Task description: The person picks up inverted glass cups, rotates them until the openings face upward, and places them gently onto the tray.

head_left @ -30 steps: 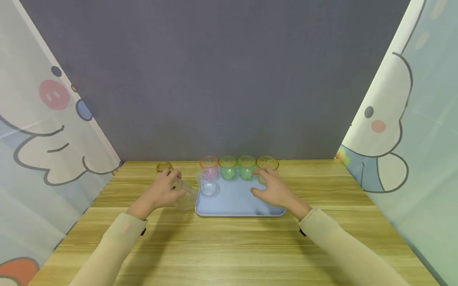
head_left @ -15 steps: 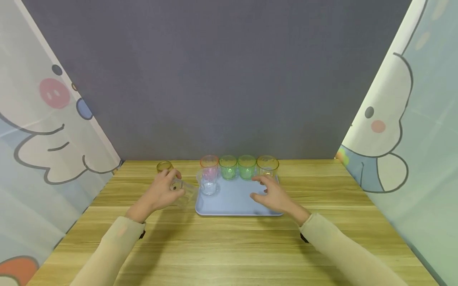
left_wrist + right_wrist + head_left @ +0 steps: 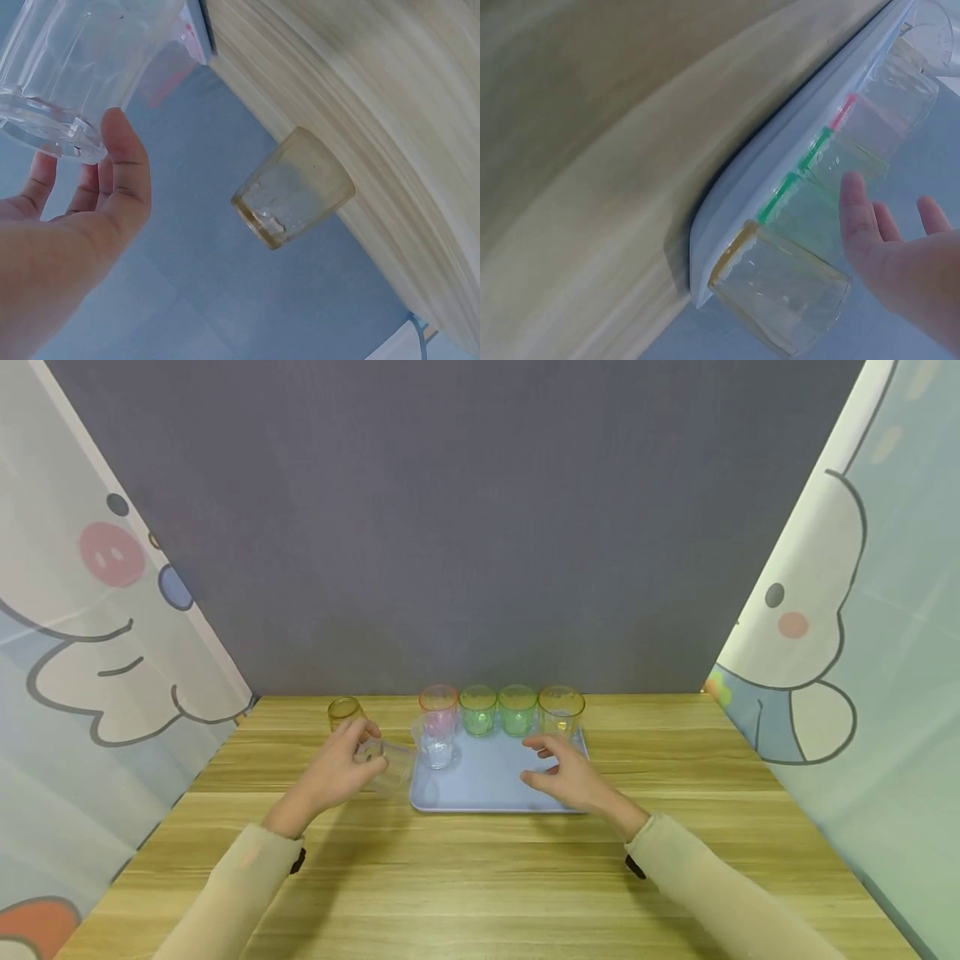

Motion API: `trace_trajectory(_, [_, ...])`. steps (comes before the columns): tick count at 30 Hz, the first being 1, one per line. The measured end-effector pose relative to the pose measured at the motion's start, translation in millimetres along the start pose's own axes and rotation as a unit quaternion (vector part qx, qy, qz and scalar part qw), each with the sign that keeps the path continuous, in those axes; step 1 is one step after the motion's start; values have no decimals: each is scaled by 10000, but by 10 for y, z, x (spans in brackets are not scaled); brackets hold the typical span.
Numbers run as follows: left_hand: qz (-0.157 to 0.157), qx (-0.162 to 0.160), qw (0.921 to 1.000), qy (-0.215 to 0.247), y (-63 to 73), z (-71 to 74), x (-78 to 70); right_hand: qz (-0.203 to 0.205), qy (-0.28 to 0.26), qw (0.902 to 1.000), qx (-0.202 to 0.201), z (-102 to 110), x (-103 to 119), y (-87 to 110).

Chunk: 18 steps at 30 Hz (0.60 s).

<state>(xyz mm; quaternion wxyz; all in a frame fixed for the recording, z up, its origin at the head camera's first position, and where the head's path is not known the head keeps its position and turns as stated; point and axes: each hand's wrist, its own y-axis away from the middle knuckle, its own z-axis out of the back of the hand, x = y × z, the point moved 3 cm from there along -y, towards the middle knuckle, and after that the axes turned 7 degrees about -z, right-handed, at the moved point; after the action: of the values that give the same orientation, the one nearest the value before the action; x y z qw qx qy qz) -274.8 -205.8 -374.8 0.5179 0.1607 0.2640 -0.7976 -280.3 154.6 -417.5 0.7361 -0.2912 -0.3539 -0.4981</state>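
Note:
My left hand (image 3: 333,774) grips a clear glass cup (image 3: 396,767) by its base, the cup tilted with its mouth toward the tray's left end. In the left wrist view, thumb and fingers close on the thick base of this clear cup (image 3: 82,60). Just behind the hand, an amber cup (image 3: 344,710) stands upright on the table. Over the right part of the blue tray (image 3: 487,789) hovers my right hand (image 3: 566,772), fingers apart and nothing between them. Nearest to it is a larger amber-tinted cup (image 3: 561,703) at the tray's back right.
Along the tray's back stand a pink cup (image 3: 438,700), a green cup (image 3: 477,714) and another green cup (image 3: 517,714). One clear cup (image 3: 437,753) with a handle sits at the tray's left, before the pink one. A grey wall (image 3: 480,568) rises behind the table.
My right hand has drawn slightly back toward me, away from the larger amber-tinted cup. The left hand keeps its grip on the clear cup, whose tilt shifts slightly.

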Motion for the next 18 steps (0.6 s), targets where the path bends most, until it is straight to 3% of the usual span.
trace_trajectory(10, [-58,-269,9983,507,3,-84,-42,32,-356,9993,105,-40,9,28])
trace_trajectory(18, [-239,-586,9959,648,-1,-121,-36,-2,-649,9977,210,-83,25,43])
